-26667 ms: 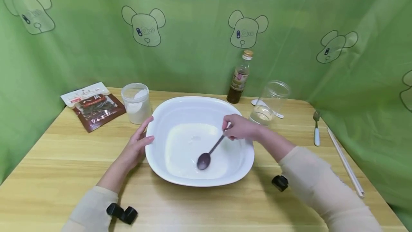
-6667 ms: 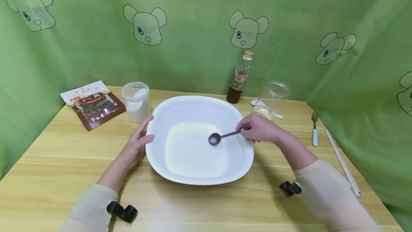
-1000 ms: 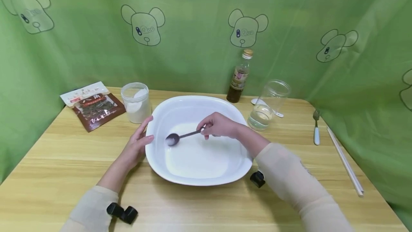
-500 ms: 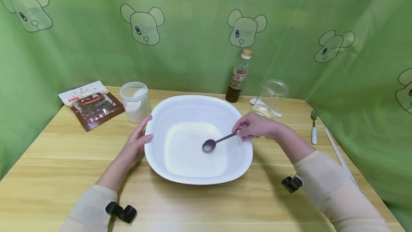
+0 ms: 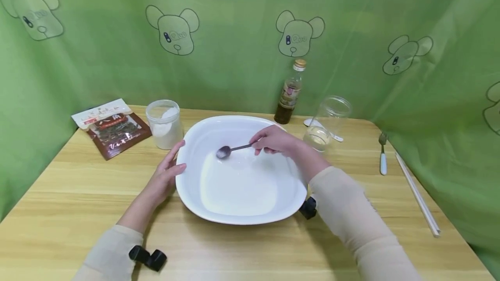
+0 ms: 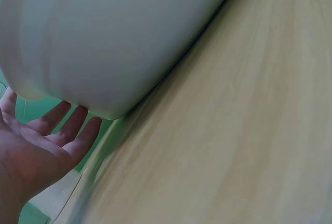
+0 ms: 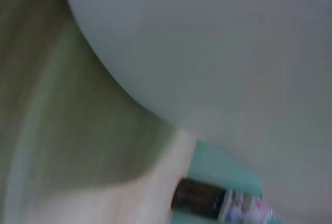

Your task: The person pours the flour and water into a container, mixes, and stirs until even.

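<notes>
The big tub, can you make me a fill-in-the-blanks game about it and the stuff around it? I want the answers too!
1. The right hand holds a dark ____.
2. The hand resting against the outside of the tub is the ____ one.
3. In the head view, the fork lies to the ____ of the tub.
4. The curtain behind the table is ____.

Missing words: spoon; left; right; green.

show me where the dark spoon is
In the head view, the dark spoon is in the right hand, its tip pointing left inside the far half of the white basin.
</notes>
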Available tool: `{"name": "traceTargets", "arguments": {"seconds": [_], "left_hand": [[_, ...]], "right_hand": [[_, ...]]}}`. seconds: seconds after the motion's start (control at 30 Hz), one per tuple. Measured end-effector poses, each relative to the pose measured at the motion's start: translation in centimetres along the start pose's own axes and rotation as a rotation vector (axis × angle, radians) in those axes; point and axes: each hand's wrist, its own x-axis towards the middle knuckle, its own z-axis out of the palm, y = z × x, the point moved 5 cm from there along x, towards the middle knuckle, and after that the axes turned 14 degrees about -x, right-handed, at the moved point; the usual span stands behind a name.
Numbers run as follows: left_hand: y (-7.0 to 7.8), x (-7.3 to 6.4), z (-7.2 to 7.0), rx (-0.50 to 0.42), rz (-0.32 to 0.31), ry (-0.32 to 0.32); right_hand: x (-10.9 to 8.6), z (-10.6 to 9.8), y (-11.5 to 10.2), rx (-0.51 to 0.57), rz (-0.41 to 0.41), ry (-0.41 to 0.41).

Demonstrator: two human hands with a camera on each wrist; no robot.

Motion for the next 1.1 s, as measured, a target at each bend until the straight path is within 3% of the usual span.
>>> {"name": "traceTargets", "arguments": {"seconds": [0.13, 0.27, 0.47, 0.63, 0.77, 0.9, 1.1], "left_hand": [[0.1, 0.0, 0.0, -0.006, 0.011, -0.009], [0.1, 0.0, 0.0, -0.002, 0.016, -0.012], [0.1, 0.0, -0.1, 0.002, 0.001, 0.006], [0.0, -0.1, -0.1, 0.015, -0.004, 0.010], [0.1, -0.1, 0.0, 0.013, 0.005, 0.004], [0.2, 0.0, 0.0, 0.016, 0.009, -0.005], [0.1, 0.0, 0.0, 0.019, 0.006, 0.000]], "right_hand": [[-0.2, 2.3, -0.5, 0.033, -0.004, -0.112], [-2.4, 2.8, -0.4, -0.027, -0.019, -0.180], [-6.5, 0.6, 0.9, -0.162, -0.090, -0.226], [-8.1, -2.3, 2.4, -0.205, -0.041, -0.140], [-7.4, -3.9, 2.6, -0.230, 0.028, -0.003], [-5.4, -3.9, 2.1, -0.224, 0.072, 0.098], [-1.9, -1.6, 1.0, -0.082, 0.071, 0.101]]}}
